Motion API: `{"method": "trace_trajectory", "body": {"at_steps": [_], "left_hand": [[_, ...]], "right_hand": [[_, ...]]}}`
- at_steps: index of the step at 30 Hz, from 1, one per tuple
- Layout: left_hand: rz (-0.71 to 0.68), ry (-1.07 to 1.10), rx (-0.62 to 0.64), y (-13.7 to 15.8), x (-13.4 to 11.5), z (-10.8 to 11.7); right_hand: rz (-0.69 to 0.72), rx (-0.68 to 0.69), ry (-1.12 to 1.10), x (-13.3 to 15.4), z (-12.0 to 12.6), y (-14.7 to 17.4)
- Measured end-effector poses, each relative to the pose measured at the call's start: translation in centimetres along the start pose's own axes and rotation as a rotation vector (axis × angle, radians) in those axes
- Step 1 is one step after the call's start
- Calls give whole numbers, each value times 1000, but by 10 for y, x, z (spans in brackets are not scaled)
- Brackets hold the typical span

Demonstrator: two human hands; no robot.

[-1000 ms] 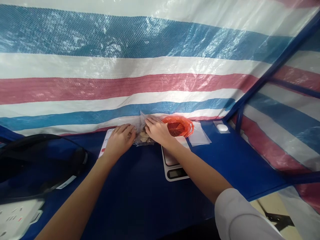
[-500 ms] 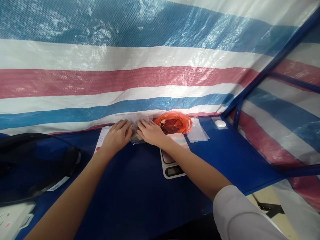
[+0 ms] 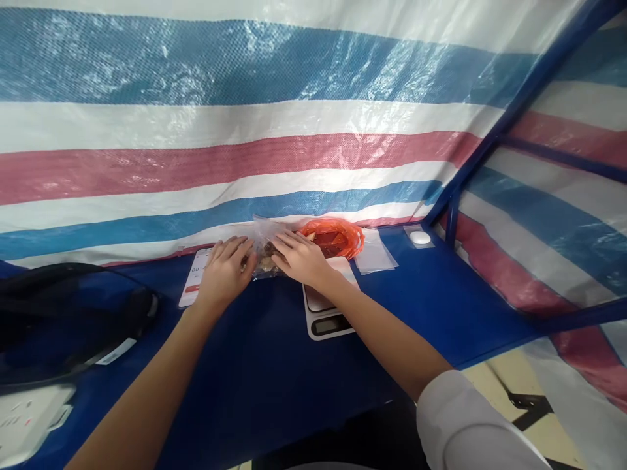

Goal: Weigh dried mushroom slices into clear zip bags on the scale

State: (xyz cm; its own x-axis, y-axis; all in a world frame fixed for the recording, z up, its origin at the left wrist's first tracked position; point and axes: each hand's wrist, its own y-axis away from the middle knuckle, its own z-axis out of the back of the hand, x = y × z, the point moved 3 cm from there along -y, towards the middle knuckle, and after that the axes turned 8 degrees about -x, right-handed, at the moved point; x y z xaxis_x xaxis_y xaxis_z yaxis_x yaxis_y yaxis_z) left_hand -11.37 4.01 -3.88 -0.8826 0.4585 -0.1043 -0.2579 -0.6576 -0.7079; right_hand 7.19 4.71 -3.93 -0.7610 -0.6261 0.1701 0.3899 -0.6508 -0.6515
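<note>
A clear plastic bag (image 3: 266, 264) with brownish, lumpy contents lies on the blue table at the foot of the striped sheet. My left hand (image 3: 226, 269) curls at the bag's left side, fingers bent and thumb toward the bag, and holds that edge. On the right side my right hand (image 3: 300, 259) grips the bag, its fingers lying over the top and partly hiding the contents. Just beyond that hand sits an open orange plastic bag (image 3: 353, 238) with dark reddish pieces inside. Under my right forearm is a white kitchen scale (image 3: 329, 325).
Beside my left hand lies a phone (image 3: 190, 287) showing a timer. Flat clear bags (image 3: 376, 254) and a round white object (image 3: 419, 237) are at the right. A black headset-like item (image 3: 142, 320) and a white power strip (image 3: 34, 418) occupy the left.
The view has shifted slightly. My hands have moved a little apart at the clear bag, so more of its contents shows between them.
</note>
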Motion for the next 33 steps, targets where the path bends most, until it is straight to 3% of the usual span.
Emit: {"method": "trace_trajectory", "body": {"at_steps": [8,15,22,33], "left_hand": [[-28,25,-87,26,-52,2],[12,11,59,50,-88,-10],[41,-1,206,63,-92,-29],[111,-53,341,74,-91,-37]], "right_hand": [[-79,-6,4,-34,40,61],[-239,-10,38,-82,75,123],[-255,123,120,-115,83,160],[-260,236,128,-118,71,167]]}}
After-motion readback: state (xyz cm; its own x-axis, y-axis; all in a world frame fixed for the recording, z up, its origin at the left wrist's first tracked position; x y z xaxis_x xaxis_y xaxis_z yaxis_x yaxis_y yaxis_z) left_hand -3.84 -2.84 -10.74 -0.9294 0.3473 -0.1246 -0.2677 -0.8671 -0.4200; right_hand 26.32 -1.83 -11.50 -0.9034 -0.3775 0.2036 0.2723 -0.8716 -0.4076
